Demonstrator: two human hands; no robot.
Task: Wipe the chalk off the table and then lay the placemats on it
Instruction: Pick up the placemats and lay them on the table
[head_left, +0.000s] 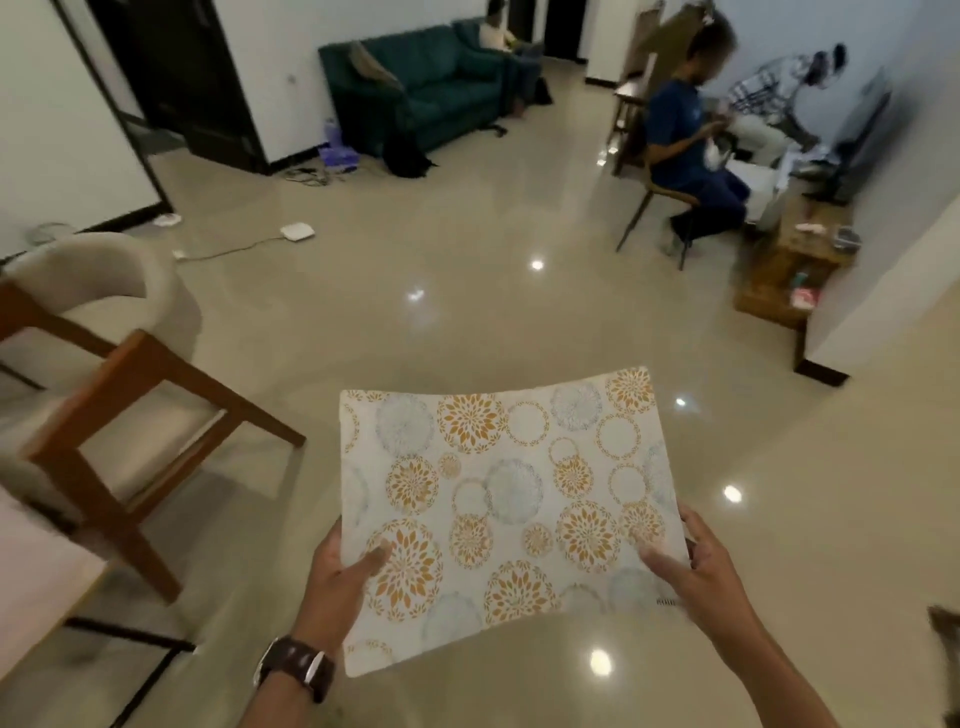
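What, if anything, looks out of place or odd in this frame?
Nothing is spilled or damaged. The placemat, pinched by the left hand and right hand, is held over open floor rather than a table; only a table corner shows at lower left. A white box with its cable lies loose on the floor.

This is a home, an open living room with a dining corner. A dark green sofa (436, 88) stands against the far white wall, with a cushion (371, 65) on it and a person seated at its far end. The floor (467, 291) is glossy beige tile that mirrors ceiling lights. At the left stand a wooden chair (119, 415) with a pale upholstered seat and a rounded cream armchair (104, 270). A low wooden shelf (795, 265) with small household items sits by the right wall, near another seated person (685, 145). Cables and a white box (297, 231) lie on the floor.
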